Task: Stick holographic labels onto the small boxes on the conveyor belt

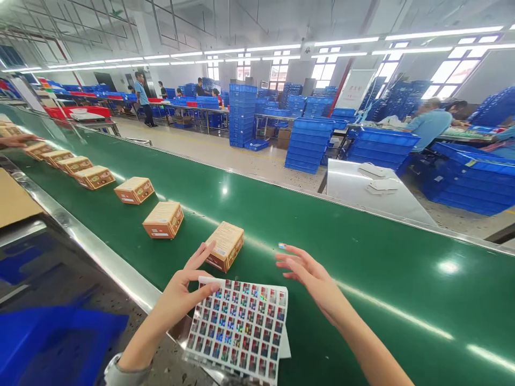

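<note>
Pinched in the left hand (183, 289), thumb on top and fingers beneath: the upper left corner of a sticker sheet (241, 327), held low over the near edge of the green conveyor belt (362, 257), with rows of small shiny labels facing up and the edge of a second white sheet showing under its right side. Index finger of that hand stretched toward the nearest box (225, 245); touching or just short of it, impossible to tell. Open and loosely spread above the belt, just right of that box: the right hand (309, 276), with a single small sticker (282, 246) clinging to a fingertip. Nearest box tilted on the belt, directly beyond the sheet and between the two hands. Farther up the belt to the left, a spaced row of boxes (134, 190) of the same orange kind, and at its far end a co-worker's hand (16, 140) reaching in from the left edge. Along the near side, a metal rail (80, 236) and a blue crate (52, 343) below it. Across the belt, a steel table (402, 206) bearing flat white pieces, then stacks of blue crates (308, 143) and a seated person in blue (430, 126) at a far bench.
</note>
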The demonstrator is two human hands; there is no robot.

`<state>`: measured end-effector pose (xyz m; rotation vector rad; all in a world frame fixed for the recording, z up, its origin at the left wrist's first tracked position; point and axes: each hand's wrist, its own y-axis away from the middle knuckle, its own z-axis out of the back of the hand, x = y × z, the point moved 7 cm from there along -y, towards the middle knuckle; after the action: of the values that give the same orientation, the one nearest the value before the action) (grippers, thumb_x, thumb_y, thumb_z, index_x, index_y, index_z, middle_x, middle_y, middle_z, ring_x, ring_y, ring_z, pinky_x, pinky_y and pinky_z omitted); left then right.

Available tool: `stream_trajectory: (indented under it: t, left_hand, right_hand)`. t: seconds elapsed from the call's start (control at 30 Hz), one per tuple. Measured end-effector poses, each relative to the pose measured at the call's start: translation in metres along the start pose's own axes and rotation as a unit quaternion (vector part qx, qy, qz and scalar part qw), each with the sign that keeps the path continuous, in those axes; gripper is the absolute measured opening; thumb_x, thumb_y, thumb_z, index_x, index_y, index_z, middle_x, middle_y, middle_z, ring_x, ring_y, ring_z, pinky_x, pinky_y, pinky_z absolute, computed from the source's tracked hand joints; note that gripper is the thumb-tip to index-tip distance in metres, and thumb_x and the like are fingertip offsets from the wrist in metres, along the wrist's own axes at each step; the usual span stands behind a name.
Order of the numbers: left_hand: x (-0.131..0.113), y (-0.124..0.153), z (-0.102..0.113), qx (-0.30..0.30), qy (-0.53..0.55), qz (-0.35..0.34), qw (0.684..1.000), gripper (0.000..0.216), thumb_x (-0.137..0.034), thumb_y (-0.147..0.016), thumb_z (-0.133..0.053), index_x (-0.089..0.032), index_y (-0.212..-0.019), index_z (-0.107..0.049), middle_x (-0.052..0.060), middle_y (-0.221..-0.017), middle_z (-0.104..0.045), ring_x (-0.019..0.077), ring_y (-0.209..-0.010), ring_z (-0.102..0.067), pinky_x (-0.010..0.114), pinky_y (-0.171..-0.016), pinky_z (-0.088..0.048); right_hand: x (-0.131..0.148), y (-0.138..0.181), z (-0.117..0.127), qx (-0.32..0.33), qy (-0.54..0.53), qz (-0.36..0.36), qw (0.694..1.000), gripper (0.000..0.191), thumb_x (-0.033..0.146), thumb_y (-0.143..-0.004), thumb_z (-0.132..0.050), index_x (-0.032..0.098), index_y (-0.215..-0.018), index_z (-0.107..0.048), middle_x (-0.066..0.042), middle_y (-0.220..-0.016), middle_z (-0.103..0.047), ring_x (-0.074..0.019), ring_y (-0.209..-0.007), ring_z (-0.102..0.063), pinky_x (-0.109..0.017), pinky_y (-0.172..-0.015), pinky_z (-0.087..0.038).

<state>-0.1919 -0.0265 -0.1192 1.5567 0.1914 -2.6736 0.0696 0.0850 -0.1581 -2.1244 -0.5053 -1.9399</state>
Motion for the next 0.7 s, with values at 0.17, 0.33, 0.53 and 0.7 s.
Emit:
stream_trajectory:
  t: [0.17,0.33,0.53,0.7]
  left_hand:
    - [-0.004,-0.005,-0.002,-0.015,-0.046,-0.023,0.999,0.027,-0.043,-0.091,-0.069,-0.025,-0.073,-0.080,0.001,-0.163,-0.041,0.0343,-0.156,-0.022,0.059,-0.124,-0.024]
    - [-0.006,0.004,0.002,0.045,0.014,-0.023,0.999,0.021,-0.042,-0.085,-0.077,-0.026,-0.072,-0.082,0.003,-0.156,-0.050,0.0367,-0.155,-0.023,0.064,-0.124,-0.014]
    - [-0.035,0.039,-0.012,0.156,0.287,-0.045,0.944,0.020,-0.053,-0.081,-0.080,-0.033,-0.077,-0.084,0.004,-0.114,-0.081,0.0328,-0.125,-0.066,0.055,-0.116,-0.039]
    - [-0.024,0.022,-0.032,0.099,0.077,-0.012,0.992,0.017,-0.038,-0.082,-0.081,-0.026,-0.070,-0.081,0.003,-0.155,-0.051,0.0361,-0.156,-0.019,0.063,-0.126,-0.008]
  right_hand:
    - [-0.003,-0.052,-0.059,0.023,-0.036,0.017,0.999,0.068,0.053,-0.079,-0.078,0.025,-0.137,-0.056,-0.011,-0.126,-0.072,-0.0283,-0.115,-0.068,-0.044,-0.096,-0.055]
    - [0.005,-0.073,-0.076,0.045,-0.042,0.010,0.998,0.059,0.049,-0.078,-0.080,0.027,-0.129,-0.063,-0.009,-0.126,-0.072,-0.0273,-0.111,-0.071,-0.042,-0.094,-0.056]
    - [0.012,-0.066,-0.069,0.031,-0.016,0.004,0.999,0.038,0.054,-0.075,-0.080,0.021,-0.092,-0.077,-0.009,-0.109,-0.077,-0.0301,-0.108,-0.069,-0.039,-0.088,-0.056]
    - [-0.004,-0.051,-0.069,-0.031,-0.017,-0.009,0.999,0.039,0.056,-0.072,-0.079,0.019,-0.084,-0.076,-0.009,-0.098,-0.078,-0.0285,-0.094,-0.071,-0.038,-0.082,-0.056]
